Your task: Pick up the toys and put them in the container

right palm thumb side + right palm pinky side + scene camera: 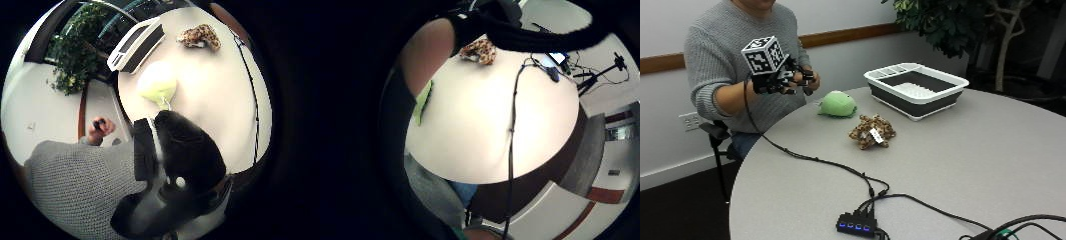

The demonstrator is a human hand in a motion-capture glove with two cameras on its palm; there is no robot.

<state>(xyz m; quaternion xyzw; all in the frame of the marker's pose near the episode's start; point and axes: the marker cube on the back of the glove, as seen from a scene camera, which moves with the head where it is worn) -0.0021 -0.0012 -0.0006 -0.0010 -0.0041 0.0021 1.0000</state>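
A green plush toy (838,105) lies on the round grey table (959,165) close to the person's edge. A leopard-spotted plush toy (872,131) lies a little nearer the table's middle. The container (916,90), a white bin with dark sides, stands behind them with nothing visible in it. My gloved right hand (790,80) hangs in the air above the table's edge, left of the green toy, fingers loosely curled and holding nothing. The palm views show the green toy (157,85), the spotted toy (200,36) and the container (136,45) out past the glove (190,155).
A black cable (813,160) runs from the glove across the table to a small hub with blue lights (854,223) at the front edge. A potted plant (953,22) stands behind the container. The bare left hand (100,129) is below the table's edge.
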